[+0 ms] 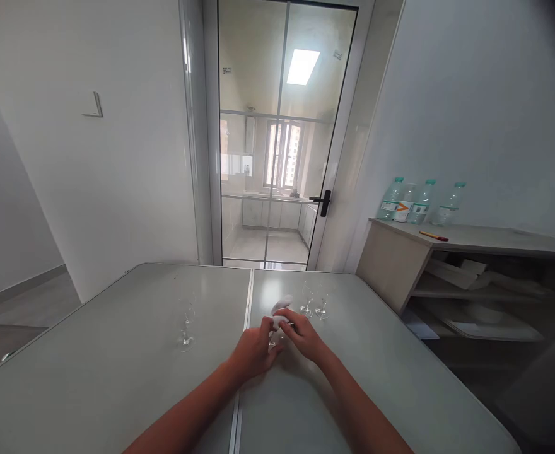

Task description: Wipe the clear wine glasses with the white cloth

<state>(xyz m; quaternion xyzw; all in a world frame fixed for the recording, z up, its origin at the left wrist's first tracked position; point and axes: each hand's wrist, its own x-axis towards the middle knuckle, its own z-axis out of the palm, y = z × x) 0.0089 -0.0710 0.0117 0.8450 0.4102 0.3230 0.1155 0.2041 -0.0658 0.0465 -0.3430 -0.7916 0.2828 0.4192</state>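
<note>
My left hand (pixel 253 352) is closed around a small clear stemmed glass (pixel 272 343), mostly hidden by the fingers. In my right hand (pixel 306 337), fingers pinch a white cloth or tissue (pixel 280 320) that is pressed against the glass, with part of it sticking up above the hands. Both hands meet over the table, just right of its centre seam. Beyond my right hand stand two clear stemmed glasses, one (pixel 306 311) beside the other (pixel 322 312). Off to the left, another stemmed glass (pixel 186 340) stands, with more clear glass right behind it.
The grey-green table (pixel 116 378) has a pale seam (pixel 249 296). A low cabinet (pixel 395 252) stands at the right, bearing several plastic bottles (pixel 419 205) and a yellow-and-red pen-like stick (pixel 432 236). A glazed door (pixel 253 145) is behind the table.
</note>
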